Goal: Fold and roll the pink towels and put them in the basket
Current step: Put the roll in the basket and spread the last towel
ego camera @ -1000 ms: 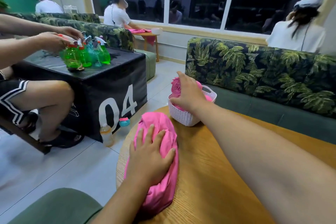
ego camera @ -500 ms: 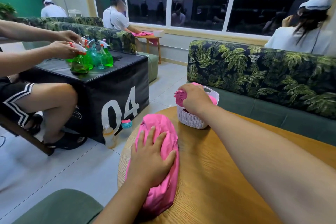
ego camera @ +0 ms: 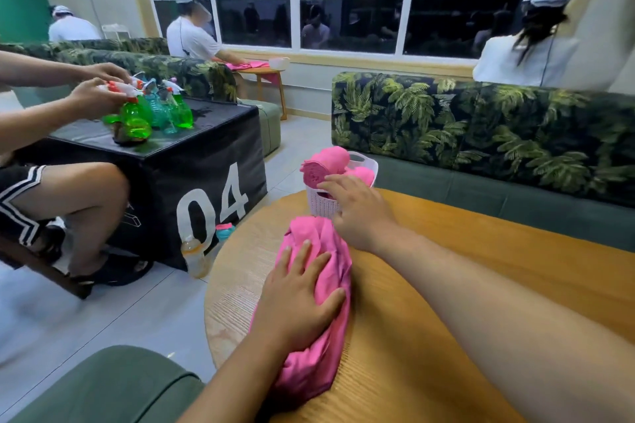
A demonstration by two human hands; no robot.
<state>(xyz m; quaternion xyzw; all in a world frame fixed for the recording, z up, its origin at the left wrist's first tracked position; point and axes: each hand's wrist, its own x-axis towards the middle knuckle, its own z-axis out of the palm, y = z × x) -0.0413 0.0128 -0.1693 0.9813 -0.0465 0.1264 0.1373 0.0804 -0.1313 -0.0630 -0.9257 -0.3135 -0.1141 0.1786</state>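
Your left hand, fingers straight, presses the towel flat, likely to steady it, while your right hand hovers empty and relaxed at the basket.

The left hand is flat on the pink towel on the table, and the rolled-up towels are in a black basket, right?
Not quite. The head view shows the basket is white, not black. The rest is right: the left hand lies flat on the pink towel on the table, and the rolled-up towels are in that basket.
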